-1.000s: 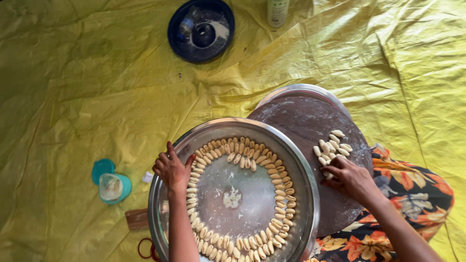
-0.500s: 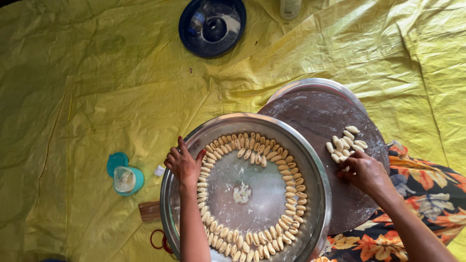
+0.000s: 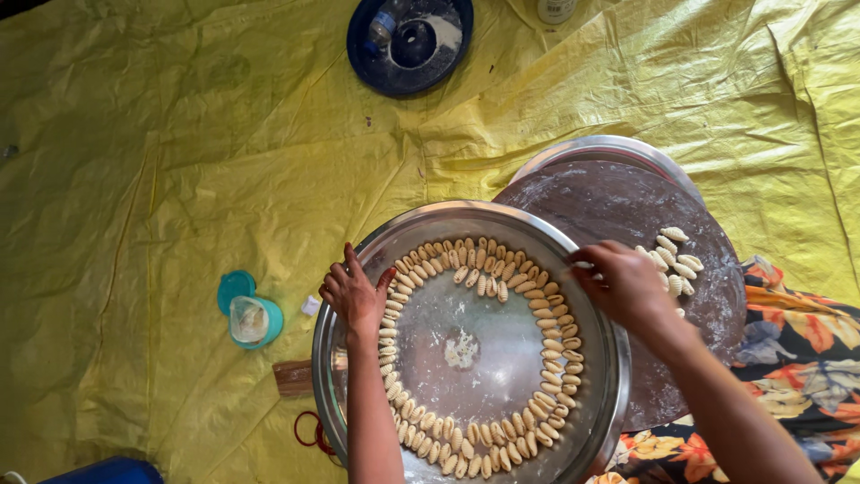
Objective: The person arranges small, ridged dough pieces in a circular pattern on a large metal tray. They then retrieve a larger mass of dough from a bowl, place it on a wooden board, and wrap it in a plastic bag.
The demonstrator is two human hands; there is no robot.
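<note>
Head view, steel tray holding ringed dough pieces

Steel tray rim, forearms — cut off below.

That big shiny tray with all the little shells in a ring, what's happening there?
A person sits over a round metal tray on a yellow sheet. Small ridged dough pieces line its edge in a ring. The left hand rests on the tray's left rim. The right hand is at the right rim, its fingers curled; whether they hold a piece cannot be told. More pieces lie on a floured round board beside it.
</note>
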